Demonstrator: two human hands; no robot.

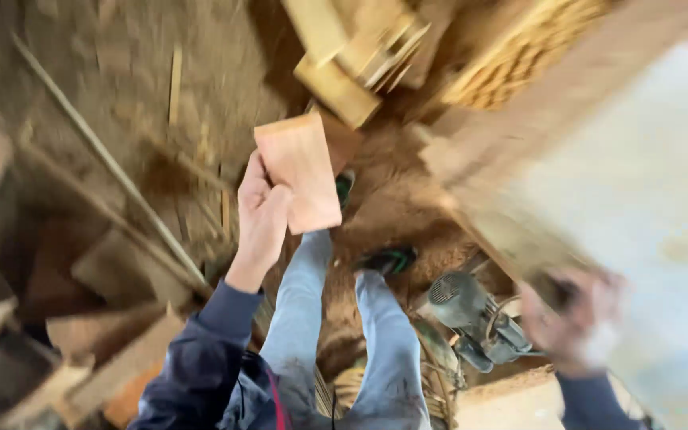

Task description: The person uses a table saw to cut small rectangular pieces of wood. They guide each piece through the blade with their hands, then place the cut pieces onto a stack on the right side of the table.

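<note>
meanwhile left hand (260, 215) grips wood block (300, 171); right hand (579, 318) blurred.

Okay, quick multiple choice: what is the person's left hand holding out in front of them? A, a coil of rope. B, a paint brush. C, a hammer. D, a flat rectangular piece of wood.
D: the left hand has its grip closed on the lower edge of a flat, pale rectangular wood block, held up above the sawdust-covered floor.
</note>
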